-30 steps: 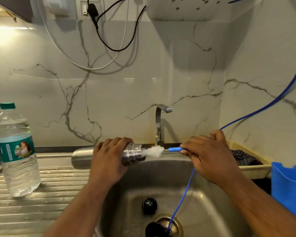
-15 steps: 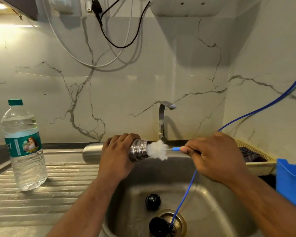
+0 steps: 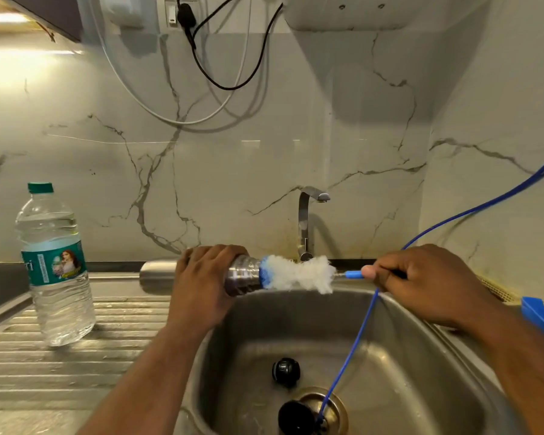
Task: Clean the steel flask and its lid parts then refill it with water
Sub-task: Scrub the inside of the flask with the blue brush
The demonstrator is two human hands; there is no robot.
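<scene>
Above the left rim of the sink (image 3: 437, 356), the steel flask (image 3: 161, 277) lies on its side. Its long axis runs left to right across the view, with the base over the draining board and the threaded mouth pointing right, toward the tap (image 3: 305, 221). The left hand (image 3: 201, 277) grips it just behind the threads, fingers curled over the top; the thumb is hidden.

The brush (image 3: 299, 274) lies on that same line. Its fluffy white head sits just outside the mouth with its blue-tinged end touching the rim. Whether any of the head is inside the neck cannot be told. The right hand (image 3: 421, 281) pinches the thin blue handle (image 3: 354, 274), thumb tip and curled fingers closed on it. From those fingers the flask's mouth lies straight to the left.

Any further stroke probably has to travel along this shared axis, the right hand driving and the left bracing. If the handle tilts, the head would likely catch on the rim.

Two black lid parts lie in the basin, one on the floor (image 3: 285, 370) and one at the drain (image 3: 296, 417), beside a blue tube (image 3: 349, 350). A capped water bottle (image 3: 54, 271) stands well to the left, so refilling looks some way off.
</scene>
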